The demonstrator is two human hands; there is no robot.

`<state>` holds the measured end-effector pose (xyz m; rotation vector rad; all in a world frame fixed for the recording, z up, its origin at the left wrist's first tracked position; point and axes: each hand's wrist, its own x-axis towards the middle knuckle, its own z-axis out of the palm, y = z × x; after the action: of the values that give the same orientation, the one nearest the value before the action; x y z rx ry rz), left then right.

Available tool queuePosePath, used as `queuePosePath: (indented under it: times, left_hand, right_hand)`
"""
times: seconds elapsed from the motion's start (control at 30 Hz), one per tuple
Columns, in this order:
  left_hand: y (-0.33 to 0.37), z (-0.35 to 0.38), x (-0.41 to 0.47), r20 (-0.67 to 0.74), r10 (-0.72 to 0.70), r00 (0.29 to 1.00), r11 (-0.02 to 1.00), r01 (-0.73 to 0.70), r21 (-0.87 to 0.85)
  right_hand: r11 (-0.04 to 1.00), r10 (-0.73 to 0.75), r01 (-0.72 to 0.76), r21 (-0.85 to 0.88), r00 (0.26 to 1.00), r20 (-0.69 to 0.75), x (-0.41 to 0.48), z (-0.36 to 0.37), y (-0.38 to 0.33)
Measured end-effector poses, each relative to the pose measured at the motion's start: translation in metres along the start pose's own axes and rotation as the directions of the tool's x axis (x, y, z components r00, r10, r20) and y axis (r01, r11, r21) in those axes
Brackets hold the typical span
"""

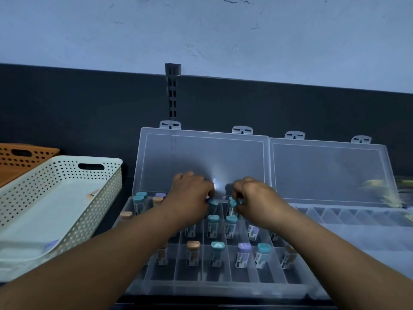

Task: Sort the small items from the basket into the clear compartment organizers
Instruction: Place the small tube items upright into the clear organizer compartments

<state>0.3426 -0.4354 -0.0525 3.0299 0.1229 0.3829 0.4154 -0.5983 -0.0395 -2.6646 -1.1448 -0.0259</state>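
A clear compartment organizer (223,285) lies open in front of me, its lid (201,157) leaning back against the wall. Several small tubes with teal, lilac and tan caps stand in its compartments. My left hand (190,195) reaches over the far row, fingers curled at a teal-capped tube (213,203). My right hand (257,198) pinches another teal-capped tube (232,203) in the same far row. A white perforated basket (67,198) stands at the left, holding a tan-capped item (93,193) and a lilac-capped one (51,244).
A second clear organizer (357,222) lies open at the right with its lid (330,171) raised. An orange perforated basket (24,157) stands behind the white one. A dark panel and a slotted rail (172,95) run along the wall behind.
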Motion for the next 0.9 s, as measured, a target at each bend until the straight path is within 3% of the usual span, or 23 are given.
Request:
queuePosePath:
  times: [0.2, 0.37, 0.73, 0.9]
  left_hand:
    - [-0.015, -0.010, -0.003, 0.019, -0.010, 1.000, 1.000, 0.010, -0.012]
    - [-0.052, -0.038, -0.024, -0.045, -0.021, 0.999, 0.999, 0.019, -0.045]
    - [-0.171, -0.082, -0.116, -0.091, -0.322, 0.942, 0.947, 0.321, -0.026]
    - [-0.216, -0.088, -0.151, -0.021, -0.374, 0.927, 0.926, 0.375, 0.050]
  right_hand:
    - [1.000, -0.006, 0.006, -0.011, 1.000, -0.023, 0.003, -0.012, -0.013]
    - [0.987, -0.126, 0.120, -0.108, 0.991, -0.049, 0.016, -0.017, -0.051]
    - [0.913, -0.386, 0.389, -0.122, 0.921, 0.054, 0.065, 0.016, -0.178]
    - [0.879, -0.448, 0.462, -0.123, 0.885, 0.125, 0.084, 0.032, -0.232]
